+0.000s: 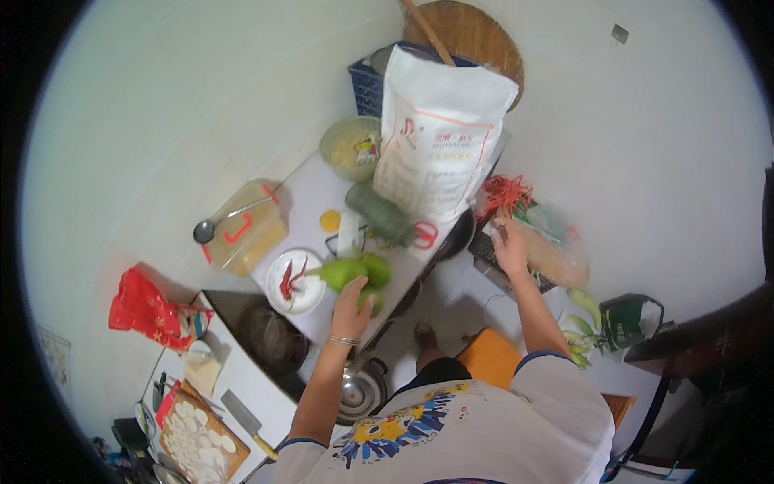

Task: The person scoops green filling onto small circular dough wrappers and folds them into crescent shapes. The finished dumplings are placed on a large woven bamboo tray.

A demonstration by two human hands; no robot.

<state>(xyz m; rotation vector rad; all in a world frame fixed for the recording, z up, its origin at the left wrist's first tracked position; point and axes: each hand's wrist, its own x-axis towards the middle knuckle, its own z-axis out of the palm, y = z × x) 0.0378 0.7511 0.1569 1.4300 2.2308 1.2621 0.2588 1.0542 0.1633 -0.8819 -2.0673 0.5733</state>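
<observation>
The left hand (350, 313) rests on green vegetables (340, 274) upon the surface (305, 206) — fingers loosely open, perhaps for steadying them. The right hand (511, 248) is near red strings (506, 194) — its grip I cannot tell.

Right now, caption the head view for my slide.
Left hand at green vegetables near red chilies, right hand by red strings, white sack beyond.

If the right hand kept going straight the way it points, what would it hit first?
Probably the bundle of red strands, just ahead of the right hand; whether they already touch is unclear from this view.
</observation>
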